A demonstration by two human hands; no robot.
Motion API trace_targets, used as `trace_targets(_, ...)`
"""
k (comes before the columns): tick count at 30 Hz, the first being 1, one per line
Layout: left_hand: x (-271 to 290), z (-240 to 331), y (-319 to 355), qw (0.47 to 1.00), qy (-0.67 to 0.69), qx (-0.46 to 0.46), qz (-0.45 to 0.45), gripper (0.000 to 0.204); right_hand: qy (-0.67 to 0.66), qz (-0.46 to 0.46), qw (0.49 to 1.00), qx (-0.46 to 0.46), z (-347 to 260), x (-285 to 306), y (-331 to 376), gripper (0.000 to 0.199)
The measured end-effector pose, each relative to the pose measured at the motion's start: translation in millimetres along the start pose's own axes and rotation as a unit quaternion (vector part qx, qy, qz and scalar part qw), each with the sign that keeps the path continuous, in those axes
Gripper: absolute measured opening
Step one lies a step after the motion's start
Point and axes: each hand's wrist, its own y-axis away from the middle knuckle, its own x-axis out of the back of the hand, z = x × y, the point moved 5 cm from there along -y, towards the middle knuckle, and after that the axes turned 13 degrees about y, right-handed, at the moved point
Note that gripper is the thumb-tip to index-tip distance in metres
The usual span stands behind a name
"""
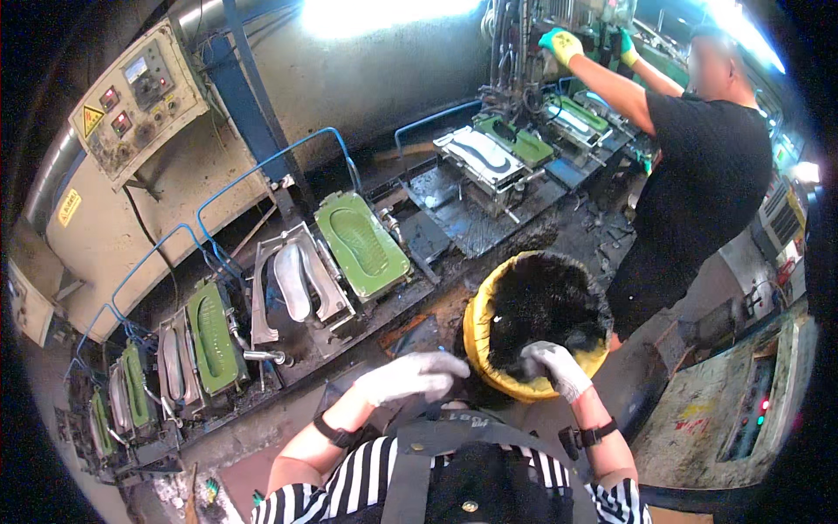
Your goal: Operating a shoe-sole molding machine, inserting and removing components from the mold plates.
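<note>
My left hand (415, 377), in a pale work glove, hovers left of the bin with its fingers stretched out and slightly bent, nothing visible in it. Over the near right rim of a round bin with a yellow liner (478, 336) reaches my gloved right hand (552, 365). Its fingers curl down against a heap of black, scrap-like material (546, 301) inside; what they hold, if anything, is too dark to make out. Left of the bin, an open metal shoe-sole mold (297, 279) lies beside its green sole-patterned plate (362, 244).
More molds with green plates (216, 336) line the bench to the left, with blue tube rails (271, 162) behind. A control box (140, 96) hangs upper left. At the far right, a co-worker (698, 166) in green-yellow gloves reaches toward machinery. A worn cabinet (707, 419) stands lower right.
</note>
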Motion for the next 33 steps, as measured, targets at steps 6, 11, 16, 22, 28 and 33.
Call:
trace_targets(6,116.6,-139.5,-43.2,0.949,-0.067,0.131,0.279,0.033,0.530,-0.039,0.842,-0.094,292.2,45.1,17.5,0.020)
trace_targets(11,175.9,-254.0,-24.6,0.922,-0.249,0.128,0.269,0.032,0.478,-0.069,0.856,-0.184,380.2,41.0,79.1,0.022)
trace_targets(16,193.4,-288.9,-9.9,0.855,-0.251,0.313,0.328,0.041,0.566,-0.021,0.818,-0.095,328.9,35.1,64.2,0.018)
trace_targets(22,187.6,-246.8,-80.1,0.859,-0.245,0.314,0.321,0.041,-0.020,0.123,0.927,-0.354,264.1,64.1,33.9,0.034)
trace_targets(28,194.8,-210.8,-170.7,0.904,-0.234,0.232,0.271,0.039,0.029,0.140,0.924,-0.354,227.6,87.5,5.3,0.037)
trace_targets(33,201.0,-178.6,-221.8,0.942,-0.182,0.160,0.233,0.033,0.096,0.143,0.921,-0.350,244.9,98.4,-28.8,0.036)
